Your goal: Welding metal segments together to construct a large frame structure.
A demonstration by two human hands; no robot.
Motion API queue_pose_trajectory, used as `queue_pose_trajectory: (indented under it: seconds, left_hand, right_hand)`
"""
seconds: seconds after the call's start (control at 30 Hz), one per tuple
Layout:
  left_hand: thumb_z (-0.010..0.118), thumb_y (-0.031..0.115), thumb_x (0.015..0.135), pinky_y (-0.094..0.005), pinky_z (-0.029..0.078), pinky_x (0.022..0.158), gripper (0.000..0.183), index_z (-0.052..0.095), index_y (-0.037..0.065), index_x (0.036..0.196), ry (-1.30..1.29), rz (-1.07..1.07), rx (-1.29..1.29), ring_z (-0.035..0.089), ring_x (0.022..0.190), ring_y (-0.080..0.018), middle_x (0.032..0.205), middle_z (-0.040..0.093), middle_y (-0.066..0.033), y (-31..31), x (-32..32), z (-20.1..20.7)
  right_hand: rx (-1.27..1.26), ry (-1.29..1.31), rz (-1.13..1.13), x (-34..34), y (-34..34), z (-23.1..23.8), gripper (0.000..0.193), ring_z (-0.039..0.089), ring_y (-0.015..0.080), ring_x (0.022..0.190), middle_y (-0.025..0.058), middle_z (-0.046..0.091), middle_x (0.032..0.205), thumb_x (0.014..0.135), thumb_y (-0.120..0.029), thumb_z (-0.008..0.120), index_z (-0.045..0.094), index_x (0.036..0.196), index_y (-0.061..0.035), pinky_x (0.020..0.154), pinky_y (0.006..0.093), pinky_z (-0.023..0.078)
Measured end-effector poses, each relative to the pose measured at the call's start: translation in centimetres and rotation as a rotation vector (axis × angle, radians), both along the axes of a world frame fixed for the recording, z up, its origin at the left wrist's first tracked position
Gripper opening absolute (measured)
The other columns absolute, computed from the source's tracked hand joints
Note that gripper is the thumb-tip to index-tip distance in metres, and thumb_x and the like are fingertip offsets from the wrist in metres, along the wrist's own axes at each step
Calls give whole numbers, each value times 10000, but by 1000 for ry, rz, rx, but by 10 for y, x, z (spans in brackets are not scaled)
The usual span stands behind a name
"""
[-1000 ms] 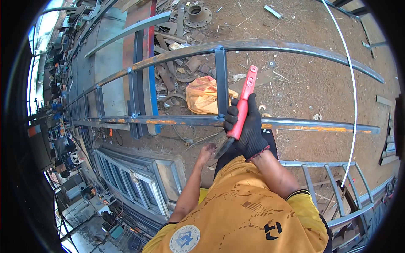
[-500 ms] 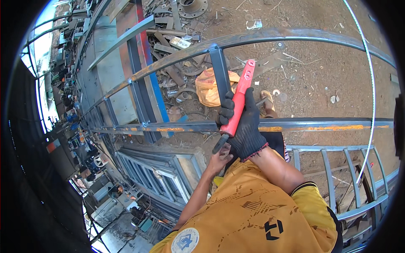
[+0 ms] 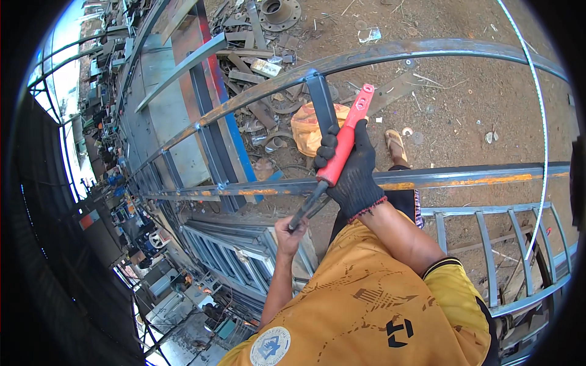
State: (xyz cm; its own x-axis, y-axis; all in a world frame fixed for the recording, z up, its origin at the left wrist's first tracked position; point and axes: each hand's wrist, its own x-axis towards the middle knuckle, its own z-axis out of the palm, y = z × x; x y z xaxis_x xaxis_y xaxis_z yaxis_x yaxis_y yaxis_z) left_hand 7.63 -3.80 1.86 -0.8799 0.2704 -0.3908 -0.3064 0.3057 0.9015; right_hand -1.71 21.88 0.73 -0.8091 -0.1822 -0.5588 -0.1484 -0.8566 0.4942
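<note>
A red welding electrode holder (image 3: 343,149) slants across the middle of the view, its flat tip with holes pointing up and right. My right hand (image 3: 354,184), in a black knit glove, is wrapped round its handle. From the handle's lower end runs a black cable (image 3: 309,205). My bare left hand (image 3: 287,236) is closed round this cable, lower and to the left. Just behind the holder, a short steel crosspiece (image 3: 319,97) joins the curved steel bar (image 3: 397,52) to the straight steel bar (image 3: 439,178).
An orange-yellow bag (image 3: 307,131) lies on the dirt beyond the bars. Scrap metal and a round flange (image 3: 279,13) lie farther off. Steel frames (image 3: 226,253) are stacked at left, and a ladder-like frame (image 3: 485,256) is at right. A white cord (image 3: 541,122) hangs at right.
My left hand has moved down and left along the cable, and more of the cable shows below the handle. My right hand keeps its grip on the electrode holder.
</note>
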Motion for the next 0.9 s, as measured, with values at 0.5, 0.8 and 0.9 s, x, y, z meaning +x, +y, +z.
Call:
queue_pose_trajectory:
  seconds: [0.5, 0.8, 0.9]
  left_hand:
    - [716, 451, 892, -291, 387, 542, 537, 517, -1, 680, 125, 7, -101, 492, 574, -145, 618, 509, -37, -16, -24, 35]
    - [716, 455, 893, -305, 390, 537, 547, 508, 0, 671, 107, 53, -87, 491, 573, -151, 616, 505, -41, -18, -20, 37]
    - [714, 460, 894, -307, 388, 534, 551, 510, 0, 668, 113, 61, -89, 490, 571, -152, 613, 503, -42, -16, -18, 37]
  right_hand:
    - [120, -74, 66, -27, -24, -4, 519, 572, 194, 545, 40, 579, 691, 944, -640, 506, 536, 914, -123, 502, 365, 476]
    - [151, -107, 115, -32, -28, -6, 550, 569, 193, 532, 40, 575, 673, 923, -668, 518, 535, 900, -119, 495, 361, 462]
    - [190, -93, 123, -33, -29, -8, 551, 568, 191, 529, 35, 574, 672, 919, -671, 523, 537, 892, -121, 495, 357, 460]
